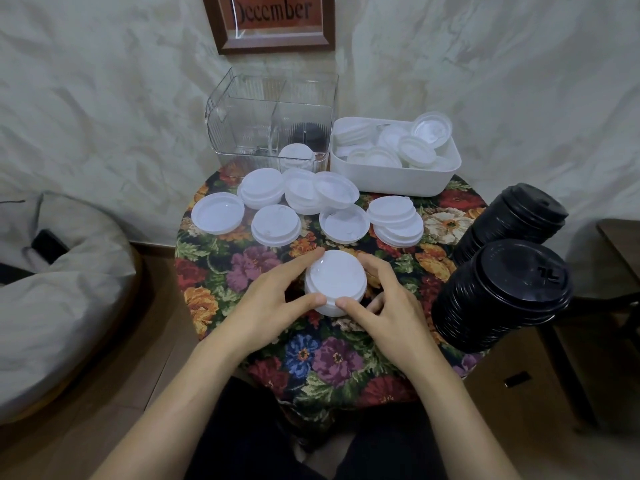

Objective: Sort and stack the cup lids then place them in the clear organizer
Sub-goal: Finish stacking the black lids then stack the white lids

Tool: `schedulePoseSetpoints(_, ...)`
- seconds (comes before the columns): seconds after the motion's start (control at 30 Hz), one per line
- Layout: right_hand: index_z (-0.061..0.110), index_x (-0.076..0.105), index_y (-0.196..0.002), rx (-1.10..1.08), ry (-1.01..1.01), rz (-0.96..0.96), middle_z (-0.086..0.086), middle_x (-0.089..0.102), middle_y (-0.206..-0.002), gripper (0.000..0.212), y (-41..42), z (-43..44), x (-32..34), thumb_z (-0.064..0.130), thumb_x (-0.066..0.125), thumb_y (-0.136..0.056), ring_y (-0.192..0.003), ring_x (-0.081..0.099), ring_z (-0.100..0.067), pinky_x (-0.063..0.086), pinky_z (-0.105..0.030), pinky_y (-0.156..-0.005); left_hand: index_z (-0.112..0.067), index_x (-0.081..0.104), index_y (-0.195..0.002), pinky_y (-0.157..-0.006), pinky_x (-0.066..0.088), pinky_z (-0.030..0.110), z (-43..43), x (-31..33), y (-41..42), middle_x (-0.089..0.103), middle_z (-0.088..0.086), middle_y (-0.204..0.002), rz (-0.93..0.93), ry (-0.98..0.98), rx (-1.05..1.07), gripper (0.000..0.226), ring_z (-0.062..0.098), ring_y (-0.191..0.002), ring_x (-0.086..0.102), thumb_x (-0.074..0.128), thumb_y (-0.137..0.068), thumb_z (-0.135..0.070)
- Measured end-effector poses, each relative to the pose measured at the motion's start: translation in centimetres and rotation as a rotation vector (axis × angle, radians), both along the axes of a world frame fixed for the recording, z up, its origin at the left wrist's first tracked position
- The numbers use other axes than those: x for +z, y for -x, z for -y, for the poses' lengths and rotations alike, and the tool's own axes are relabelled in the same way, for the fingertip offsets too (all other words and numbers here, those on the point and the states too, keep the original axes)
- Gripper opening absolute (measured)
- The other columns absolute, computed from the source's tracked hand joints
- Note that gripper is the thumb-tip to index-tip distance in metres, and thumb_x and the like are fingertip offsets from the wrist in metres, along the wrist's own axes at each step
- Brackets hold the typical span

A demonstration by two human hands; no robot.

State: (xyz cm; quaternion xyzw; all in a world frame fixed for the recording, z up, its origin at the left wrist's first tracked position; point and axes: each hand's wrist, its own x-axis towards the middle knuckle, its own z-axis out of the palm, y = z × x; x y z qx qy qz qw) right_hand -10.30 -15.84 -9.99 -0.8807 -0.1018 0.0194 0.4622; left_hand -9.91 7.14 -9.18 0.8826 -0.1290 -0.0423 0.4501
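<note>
Flowered cloth covers the small round counter [214,271], set against a pale wall with a framed December sign [273,19]. Near the middle, the left grip [266,299] and the right grip [391,303] both curl round a short white lid stack [335,284], thumbs pinching its near rim and fingers cupping its far sides. Whether it rests on the cloth or hangs just above cannot be told.

Beyond it lie loose white lids [275,225]. Farther off stand the clear organizer [242,133] on the left and a white bin [394,181] heaped with more lids on the right. The organizer seems to hold a white stack in its near right compartment, with something dark behind. Two tall black lid stacks [502,292] lean at the right edge.

Three risks stand out. An uneven squeeze could skew the nested lids or pop them apart. Carrying the stack toward the organizer could sweep the loose lids. The right forearm looks close enough to topple the black stacks off the counter.
</note>
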Motion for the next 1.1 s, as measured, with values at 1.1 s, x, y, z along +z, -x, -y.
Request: schedulePoseSetpoints(1.1,0.066,0.033,-0.143,0.01,0.065,0.036,0.035,0.044,-0.143,0.068,0.3,-0.2,-0.4,0.063,0.07,-0.086,-0.085,0.059,0.003,0.051,-0.036,-0.088,-0.022,0.064,-0.095,-0.081,0.039,0.034,-2.1,-2.0,-4.7,0.06,-0.005,-0.139,0.335,-0.24,0.512,0.009,0.013,-0.114,0.057,0.073,-0.095,-0.025)
